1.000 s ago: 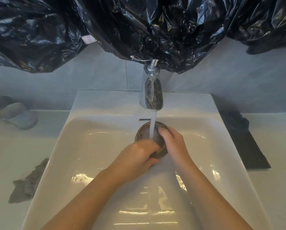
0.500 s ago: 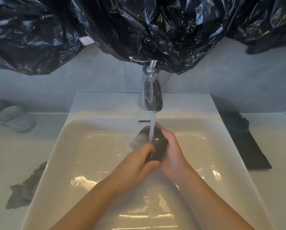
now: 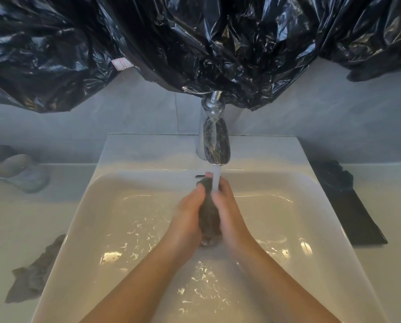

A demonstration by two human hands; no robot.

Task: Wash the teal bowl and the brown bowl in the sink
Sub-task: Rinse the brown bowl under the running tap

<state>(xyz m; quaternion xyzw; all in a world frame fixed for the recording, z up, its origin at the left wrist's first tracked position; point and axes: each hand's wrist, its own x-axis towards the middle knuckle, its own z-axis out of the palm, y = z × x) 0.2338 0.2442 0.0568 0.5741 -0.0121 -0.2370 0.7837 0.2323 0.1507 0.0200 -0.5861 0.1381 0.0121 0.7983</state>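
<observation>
I hold the brown bowl (image 3: 209, 212) edge-on between both hands over the white sink (image 3: 90, 217). It looks dark and wet. The water stream (image 3: 216, 180) from the faucet (image 3: 215, 141) falls on its upper edge. My left hand (image 3: 186, 215) grips its left side with fingers curled over the rim. My right hand (image 3: 231, 213) grips the right side, one fingertip showing above the bowl. A pale bluish bowl (image 3: 20, 173), apparently the teal one, lies tilted on the counter at the far left.
A grey rag (image 3: 35, 276) lies on the left counter beside the sink. A black cloth (image 3: 341, 201) lies on the right counter. Black plastic sheeting (image 3: 194, 43) hangs above, down to the faucet's top. Water pools on the sink floor.
The brown bowl has turned from face-up to edge-on under the stream. Both hands have closed in on its sides, and the left hand has moved up beside it.
</observation>
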